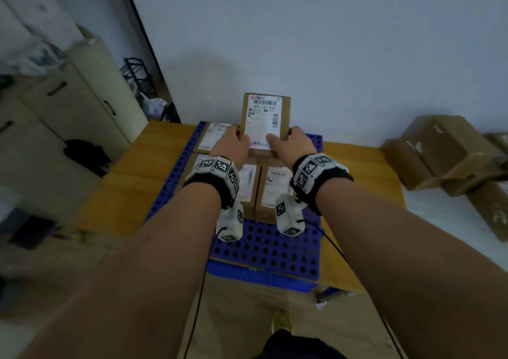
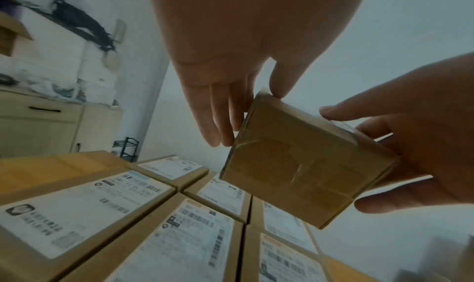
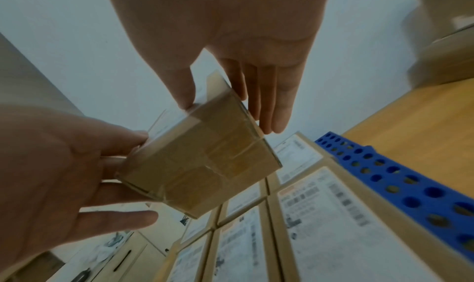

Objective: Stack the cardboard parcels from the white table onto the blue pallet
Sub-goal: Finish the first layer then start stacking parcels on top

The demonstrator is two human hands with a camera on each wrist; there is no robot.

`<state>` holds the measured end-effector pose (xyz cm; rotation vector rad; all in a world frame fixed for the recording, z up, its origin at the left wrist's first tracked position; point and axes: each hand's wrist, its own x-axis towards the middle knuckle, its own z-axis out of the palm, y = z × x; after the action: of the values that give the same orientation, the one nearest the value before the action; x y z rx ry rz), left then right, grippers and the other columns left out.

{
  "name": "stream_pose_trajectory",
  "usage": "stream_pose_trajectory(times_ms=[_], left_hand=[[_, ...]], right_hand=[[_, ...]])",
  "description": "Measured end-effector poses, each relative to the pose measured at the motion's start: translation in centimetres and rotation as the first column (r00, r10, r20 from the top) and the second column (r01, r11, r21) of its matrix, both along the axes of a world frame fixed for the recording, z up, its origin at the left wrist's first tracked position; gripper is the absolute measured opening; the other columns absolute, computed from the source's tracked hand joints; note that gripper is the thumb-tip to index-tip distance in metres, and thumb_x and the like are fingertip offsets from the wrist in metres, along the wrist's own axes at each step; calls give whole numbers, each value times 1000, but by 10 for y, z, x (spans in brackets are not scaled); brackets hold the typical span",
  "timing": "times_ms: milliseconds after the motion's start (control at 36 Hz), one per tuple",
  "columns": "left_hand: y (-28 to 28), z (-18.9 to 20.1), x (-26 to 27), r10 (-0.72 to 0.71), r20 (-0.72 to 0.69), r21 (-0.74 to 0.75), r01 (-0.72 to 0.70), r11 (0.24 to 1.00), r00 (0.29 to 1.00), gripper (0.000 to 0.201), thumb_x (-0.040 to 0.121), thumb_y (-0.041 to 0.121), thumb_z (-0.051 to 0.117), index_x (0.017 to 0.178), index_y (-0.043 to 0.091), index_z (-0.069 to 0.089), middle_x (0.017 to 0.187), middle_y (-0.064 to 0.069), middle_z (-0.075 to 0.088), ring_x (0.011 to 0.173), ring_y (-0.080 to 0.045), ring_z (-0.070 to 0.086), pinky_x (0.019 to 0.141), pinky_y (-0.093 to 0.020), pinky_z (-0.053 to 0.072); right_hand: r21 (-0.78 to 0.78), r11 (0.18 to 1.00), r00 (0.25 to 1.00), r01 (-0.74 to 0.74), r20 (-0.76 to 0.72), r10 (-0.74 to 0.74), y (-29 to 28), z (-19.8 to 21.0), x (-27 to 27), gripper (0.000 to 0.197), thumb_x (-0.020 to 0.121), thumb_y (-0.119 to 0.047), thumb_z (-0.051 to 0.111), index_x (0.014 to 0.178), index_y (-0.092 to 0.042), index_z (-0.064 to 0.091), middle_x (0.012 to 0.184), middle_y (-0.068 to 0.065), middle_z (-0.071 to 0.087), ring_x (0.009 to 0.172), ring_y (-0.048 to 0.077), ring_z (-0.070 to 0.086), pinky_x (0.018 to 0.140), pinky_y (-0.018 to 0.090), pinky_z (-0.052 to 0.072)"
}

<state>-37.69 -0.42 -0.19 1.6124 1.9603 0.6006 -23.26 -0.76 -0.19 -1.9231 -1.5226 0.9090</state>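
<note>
While both hands carry it, the parcel (image 1: 266, 123) sits dead centre between them: left hand (image 1: 233, 145) on its left side, right hand (image 1: 295, 145) on its right, thumbs on the labelled top near the close edge, fingers down the flanks. Grip is symmetric, neither hand nearer. Wrist views show the underside clear of everything, so it's airborne, not set down.

Long axis runs straight away from the hands, label up, far end tipped slightly up.

Directly below the wrists and hands: first layer of parcels (image 1: 273, 185) on the blue pallet (image 1: 264, 246), labels up, packed edge to edge. Another flat parcel (image 1: 213, 137) lies just left of the left hand. My read: drop point is straight down or slightly forward, onto that layer; keep the axis as is.

Supply pile (image 1: 445, 152) lies well off to the right of the right hand.
</note>
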Motion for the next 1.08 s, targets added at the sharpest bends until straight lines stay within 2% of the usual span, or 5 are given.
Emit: stream_pose_trajectory(times_ms=[139, 417, 722, 833, 1083], left_hand=[[27, -4, -26, 48, 40, 34, -50, 998, 998, 36, 99, 29, 38, 130, 14, 48, 125, -13, 58, 105, -30, 57, 82, -33, 43], [62, -15, -78, 84, 98, 2, -84, 996, 992, 35, 102, 27, 37, 131, 14, 51, 126, -12, 59, 111, -31, 55, 93, -34, 43], [115, -38, -128, 30, 189, -80, -15, 997, 981, 40, 101, 31, 34, 139, 28, 45, 126, -8, 58, 104, -28, 59, 94, -40, 50], [125, -48, -142, -33, 176, -98, 51, 994, 984, 38, 101, 33, 34, 136, 30, 47, 119, -9, 61, 96, -30, 60, 81, -34, 51], [138, -61, -161, -88, 176, -129, 112, 985, 980, 45, 97, 49, 32, 132, 27, 51, 129, -3, 58, 110, -26, 57, 97, -42, 47]], right_hand=[[8, 998, 998, -63, 18, 63, 36, -5, -24, 50, 91, -50, 54, 120, -10, 48, 112, 8, 61, 93, 26, 58, 71, 32, 44], [-46, 990, 991, -136, -16, 136, 85, -17, -77, 54, 87, -49, 59, 122, -9, 52, 115, 7, 64, 97, 25, 62, 75, 32, 51], [-130, 987, 992, -97, 63, 106, 125, -28, -118, 57, 92, -49, 54, 130, -7, 48, 121, 8, 60, 91, 20, 52, 70, 28, 39], [-151, 987, 995, -46, 82, 59, 127, -36, -131, 64, 90, -54, 54, 135, -9, 46, 126, 7, 59, 105, 24, 58, 76, 31, 45], [-176, 984, 995, 25, 94, -8, 125, -41, -149, 59, 94, -46, 53, 139, -10, 42, 135, 8, 54, 118, 26, 54, 83, 29, 40]])
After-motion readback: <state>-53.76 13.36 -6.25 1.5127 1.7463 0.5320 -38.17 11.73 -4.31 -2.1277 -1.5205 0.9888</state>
